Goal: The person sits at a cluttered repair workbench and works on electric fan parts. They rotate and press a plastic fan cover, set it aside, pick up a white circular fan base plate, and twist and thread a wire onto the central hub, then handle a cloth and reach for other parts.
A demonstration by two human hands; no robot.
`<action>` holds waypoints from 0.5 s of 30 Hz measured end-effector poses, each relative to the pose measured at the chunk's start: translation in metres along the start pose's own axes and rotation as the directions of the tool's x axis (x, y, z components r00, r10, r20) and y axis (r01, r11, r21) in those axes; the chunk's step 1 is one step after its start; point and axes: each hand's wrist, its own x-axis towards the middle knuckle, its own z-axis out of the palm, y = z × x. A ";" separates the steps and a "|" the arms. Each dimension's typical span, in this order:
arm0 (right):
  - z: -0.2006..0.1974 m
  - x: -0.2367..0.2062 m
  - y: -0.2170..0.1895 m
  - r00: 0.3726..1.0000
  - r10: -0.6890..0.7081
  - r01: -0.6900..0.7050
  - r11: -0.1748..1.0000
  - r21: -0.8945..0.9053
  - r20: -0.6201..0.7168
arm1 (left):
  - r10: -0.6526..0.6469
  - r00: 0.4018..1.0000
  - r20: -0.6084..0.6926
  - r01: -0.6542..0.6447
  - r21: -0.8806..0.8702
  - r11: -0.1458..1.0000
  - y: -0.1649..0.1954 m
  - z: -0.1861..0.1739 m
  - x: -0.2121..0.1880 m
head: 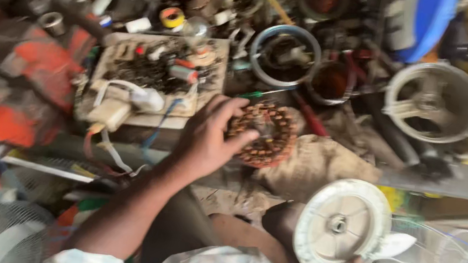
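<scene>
Cluttered, seemingly wooden workbench (327, 156)

I see a copper-brown stator ring (262, 134) with a repeating pattern of wound coils in the middle, and near right a dirty white round motor cover (340, 227) with spoke-like ribs. Far left I make out an orange and grey blurred housing (26, 86), a yellow tape roll (172, 17) farther back, and a blue plastic piece (429, 18) far right.
</scene>
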 end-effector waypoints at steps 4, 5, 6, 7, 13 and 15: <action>-0.008 0.005 -0.001 0.724 -0.623 0.553 0.268 -0.789 0.296 | 0.027 0.999 0.021 -0.027 -0.022 0.999 0.004 0.023 0.029; -0.010 0.003 0.000 0.917 -0.397 0.326 0.799 -0.505 -0.038 | 0.033 0.999 0.027 -0.032 -0.047 0.998 0.004 0.025 0.031; -0.010 0.003 0.001 0.985 -0.012 0.017 1.000 0.026 -0.171 | 0.030 0.999 0.022 -0.029 -0.060 0.998 0.005 0.028 0.032; -0.012 0.004 0.002 0.930 0.364 -0.277 0.779 0.563 -0.047 | -0.009 1.000 0.030 0.011 -0.067 0.998 0.006 0.033 0.033; -0.021 -0.002 0.000 0.887 -0.408 0.431 0.562 -0.706 0.216 | -0.035 0.999 -0.017 0.029 -0.267 0.963 -0.007 0.056 0.029; -0.018 -0.002 0.000 0.917 -0.325 0.353 0.400 -0.846 0.230 | -0.005 0.998 -0.062 -0.008 -0.207 0.978 -0.011 0.063 0.027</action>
